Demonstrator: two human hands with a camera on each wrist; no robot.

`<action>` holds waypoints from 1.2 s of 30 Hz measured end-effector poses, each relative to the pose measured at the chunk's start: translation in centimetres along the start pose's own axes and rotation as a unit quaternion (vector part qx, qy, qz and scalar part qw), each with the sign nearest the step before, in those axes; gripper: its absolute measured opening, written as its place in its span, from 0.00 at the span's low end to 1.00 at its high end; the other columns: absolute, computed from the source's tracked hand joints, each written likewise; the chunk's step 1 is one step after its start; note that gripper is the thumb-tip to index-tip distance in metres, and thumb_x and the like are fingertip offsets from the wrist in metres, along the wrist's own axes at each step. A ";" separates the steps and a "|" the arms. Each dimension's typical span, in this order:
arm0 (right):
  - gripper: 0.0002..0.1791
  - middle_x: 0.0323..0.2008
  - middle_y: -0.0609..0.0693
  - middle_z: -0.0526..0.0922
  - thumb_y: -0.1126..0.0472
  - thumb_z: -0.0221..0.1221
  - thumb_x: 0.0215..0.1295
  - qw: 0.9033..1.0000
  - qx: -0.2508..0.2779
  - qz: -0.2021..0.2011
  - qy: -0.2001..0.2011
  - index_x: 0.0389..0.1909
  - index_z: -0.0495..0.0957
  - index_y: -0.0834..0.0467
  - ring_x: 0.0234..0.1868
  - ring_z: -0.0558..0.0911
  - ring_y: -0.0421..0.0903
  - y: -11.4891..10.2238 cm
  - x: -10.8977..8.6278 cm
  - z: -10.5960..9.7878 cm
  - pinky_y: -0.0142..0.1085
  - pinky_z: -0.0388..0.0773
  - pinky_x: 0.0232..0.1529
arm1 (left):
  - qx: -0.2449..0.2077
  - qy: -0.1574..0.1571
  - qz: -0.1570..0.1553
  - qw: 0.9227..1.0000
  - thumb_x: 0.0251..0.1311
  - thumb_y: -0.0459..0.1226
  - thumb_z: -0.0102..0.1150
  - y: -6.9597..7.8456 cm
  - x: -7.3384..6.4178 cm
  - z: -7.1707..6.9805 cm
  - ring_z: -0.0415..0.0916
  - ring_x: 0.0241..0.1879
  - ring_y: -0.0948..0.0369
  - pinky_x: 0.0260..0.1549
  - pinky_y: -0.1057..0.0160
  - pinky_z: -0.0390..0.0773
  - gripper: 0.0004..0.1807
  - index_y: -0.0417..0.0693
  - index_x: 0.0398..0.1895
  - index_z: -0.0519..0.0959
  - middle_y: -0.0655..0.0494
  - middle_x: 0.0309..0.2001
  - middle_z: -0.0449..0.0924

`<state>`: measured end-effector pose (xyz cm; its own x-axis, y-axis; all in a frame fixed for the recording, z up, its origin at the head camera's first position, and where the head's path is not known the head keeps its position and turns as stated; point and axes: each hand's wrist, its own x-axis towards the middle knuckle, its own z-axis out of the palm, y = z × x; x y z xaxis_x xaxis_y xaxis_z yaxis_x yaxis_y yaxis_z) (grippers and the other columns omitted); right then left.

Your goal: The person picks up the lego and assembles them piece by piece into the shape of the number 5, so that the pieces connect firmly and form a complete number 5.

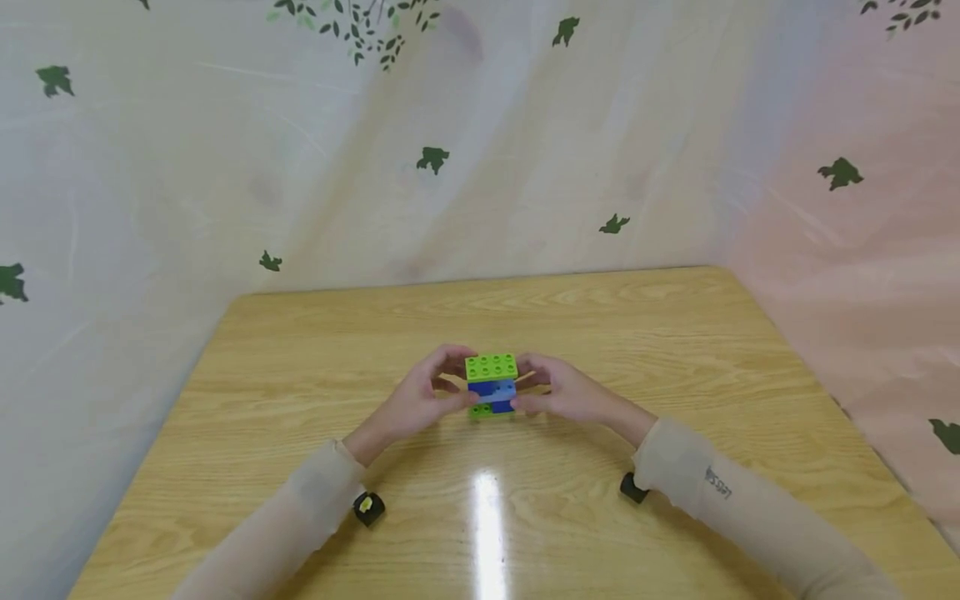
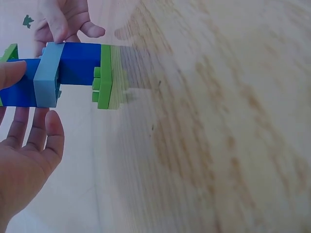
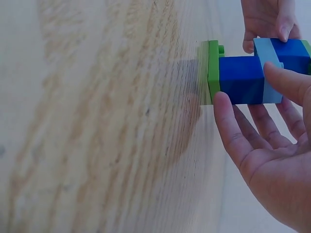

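A stack of toy building bricks stands upright on the wooden table. Its top is a lime green studded plate [image 1: 491, 367]; another green plate [image 2: 105, 77] lies at the bottom. Between them are two dark blue bricks [image 3: 240, 80] with a light blue plate [image 2: 47, 77] sandwiched in the middle. My left hand [image 1: 420, 396] holds the stack from the left, its thumb on the upper dark blue brick. From the right, my right hand [image 1: 566, 390] grips it with the thumb against the light blue plate. The stack partly hides fingers of both hands.
The wooden table [image 1: 300, 350] reaches back to a pale cloth wall [image 1: 510, 167] with green leaf shapes. A bright light reflection lies on the tabletop in front of the stack. Black wrist devices [image 1: 368, 507] sit under both sleeves.
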<state>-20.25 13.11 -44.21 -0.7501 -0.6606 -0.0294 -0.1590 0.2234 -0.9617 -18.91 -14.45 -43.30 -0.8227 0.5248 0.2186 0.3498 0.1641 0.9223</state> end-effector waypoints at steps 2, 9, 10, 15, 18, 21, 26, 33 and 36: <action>0.27 0.58 0.61 0.75 0.66 0.65 0.68 1.000 0.001 0.001 -0.002 0.66 0.68 0.64 0.57 0.80 0.59 0.0 0.0 -0.1 0.49 0.85 0.45 | -0.002 -0.003 -0.004 1.000 0.61 0.30 0.69 0.1 0.1 -0.1 0.77 0.52 0.50 0.50 0.49 0.79 0.29 0.46 0.64 0.71 0.50 0.53 0.79; 0.26 0.60 0.58 0.75 0.60 0.64 0.71 1.000 -0.009 0.003 -0.003 0.66 0.71 0.59 0.57 0.81 0.57 -1.0 0.1 -0.7 0.49 0.85 0.45 | -0.042 0.006 -0.017 0.999 0.63 0.29 0.68 0.8 0.8 -1.0 0.78 0.53 0.47 0.51 0.52 0.80 0.30 0.44 0.67 0.68 0.44 0.55 0.77; 0.26 0.60 0.57 0.76 0.59 0.64 0.71 1.000 -0.012 0.004 0.001 0.66 0.71 0.58 0.56 0.81 0.56 -1.2 0.1 -0.8 0.49 0.85 0.45 | -0.048 0.011 -0.020 0.999 0.63 0.30 0.67 1.0 1.0 -1.1 0.78 0.53 0.47 0.52 0.52 0.81 0.31 0.45 0.68 0.68 0.43 0.55 0.77; 0.28 0.61 0.58 0.75 0.57 0.64 0.72 1.000 -0.009 0.008 0.012 0.68 0.70 0.58 0.54 0.81 0.57 -2.0 0.3 -1.3 0.53 0.85 0.45 | -0.059 0.025 -0.039 0.997 0.65 0.32 0.67 1.7 1.6 -1.9 0.78 0.55 0.47 0.53 0.52 0.81 0.31 0.48 0.69 0.66 0.43 0.58 0.77; 0.30 0.60 0.59 0.76 0.56 0.63 0.72 1.000 0.004 0.014 0.019 0.70 0.68 0.61 0.53 0.82 0.57 -2.1 0.5 -1.4 0.55 0.84 0.45 | -0.070 0.027 -0.059 0.995 0.67 0.34 0.66 1.7 1.9 -2.1 0.78 0.55 0.46 0.52 0.53 0.82 0.30 0.48 0.70 0.66 0.43 0.58 0.77; 0.32 0.58 0.60 0.77 0.55 0.63 0.72 0.999 0.030 0.023 0.029 0.71 0.67 0.64 0.51 0.83 0.57 -1.6 1.0 -1.4 0.56 0.84 0.45 | -0.099 0.030 -0.088 0.991 0.68 0.35 0.65 1.4 2.2 -2.2 0.78 0.56 0.46 0.52 0.52 0.82 0.30 0.47 0.71 0.65 0.41 0.59 0.76; 0.32 0.55 0.62 0.78 0.55 0.63 0.72 0.995 0.076 0.049 0.040 0.71 0.66 0.65 0.49 0.84 0.55 -0.3 2.0 -1.1 0.52 0.85 0.43 | -0.140 0.043 -0.134 0.980 0.70 0.36 0.62 0.1 2.8 -2.3 0.78 0.57 0.46 0.54 0.48 0.81 0.29 0.46 0.71 0.64 0.38 0.61 0.75; 0.31 0.56 0.63 0.78 0.55 0.61 0.74 0.987 0.118 0.098 0.050 0.71 0.66 0.62 0.49 0.84 0.56 1.0 3.0 -0.9 0.49 0.86 0.44 | -0.167 0.072 -0.175 0.968 0.71 0.32 0.59 -1.9 3.7 -1.8 0.80 0.53 0.46 0.55 0.44 0.79 0.26 0.44 0.70 0.66 0.35 0.61 0.74; 0.30 0.55 0.63 0.80 0.57 0.61 0.74 0.983 0.134 0.115 0.058 0.71 0.66 0.62 0.47 0.85 0.54 1.5 3.3 -0.8 0.47 0.86 0.42 | -0.160 0.074 -0.192 0.965 0.71 0.32 0.59 -2.5 4.0 -1.5 0.80 0.52 0.47 0.53 0.45 0.81 0.28 0.44 0.71 0.65 0.34 0.62 0.74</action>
<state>-23.46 11.88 -45.49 -0.8170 -0.5254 -0.2376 0.1864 0.1493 -0.9711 -23.74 -14.04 -44.20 -0.9278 0.3470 -0.1371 -0.1302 0.0433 0.9905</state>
